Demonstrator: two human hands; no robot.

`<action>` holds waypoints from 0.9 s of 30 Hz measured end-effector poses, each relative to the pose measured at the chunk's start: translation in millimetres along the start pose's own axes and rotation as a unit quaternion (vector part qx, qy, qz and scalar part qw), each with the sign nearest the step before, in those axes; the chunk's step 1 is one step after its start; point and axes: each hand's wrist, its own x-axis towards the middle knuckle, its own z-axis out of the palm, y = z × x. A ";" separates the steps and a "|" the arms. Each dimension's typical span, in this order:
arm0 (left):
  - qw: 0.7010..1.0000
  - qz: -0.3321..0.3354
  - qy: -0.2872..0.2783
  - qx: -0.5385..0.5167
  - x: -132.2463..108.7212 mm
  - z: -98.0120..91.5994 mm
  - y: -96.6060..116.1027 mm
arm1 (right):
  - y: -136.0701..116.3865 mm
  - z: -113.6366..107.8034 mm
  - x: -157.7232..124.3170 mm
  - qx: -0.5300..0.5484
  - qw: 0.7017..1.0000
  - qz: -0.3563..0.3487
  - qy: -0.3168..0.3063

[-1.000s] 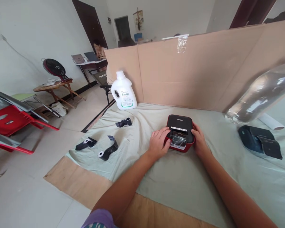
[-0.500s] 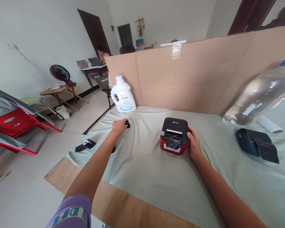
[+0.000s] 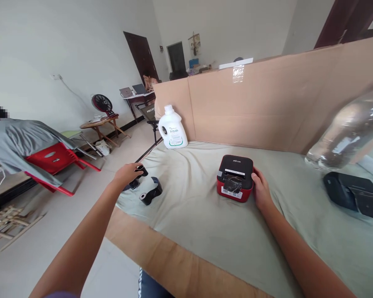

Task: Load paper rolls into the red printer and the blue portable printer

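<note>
My left hand is closed around a small black roll at the left side of the cloth. Just below it, a second black roll lies partly unwound, its strip curling up to the right. Other dark pieces beside it are partly hidden by my left hand. A red and black label printer stands in the middle, with a dark strip hanging from its front slot. My right hand grips the printer's right side, thumb near the front and the other fingers partly hidden behind.
Behind the cloth stands a cardboard wall, with a white detergent jug at its left end. To the right are a large clear bottle and a black device. A seated person is at far left.
My left hand has moved left and toward me with the small black roll, beside the unwound roll. My right hand stays on the printer. The view has turned slightly left.
</note>
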 end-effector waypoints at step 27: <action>0.652 0.293 -0.155 -0.682 -50.9 81.9 288.5 | -40.7 18.1 -41.3 -0.276 0.944 -0.095 -0.150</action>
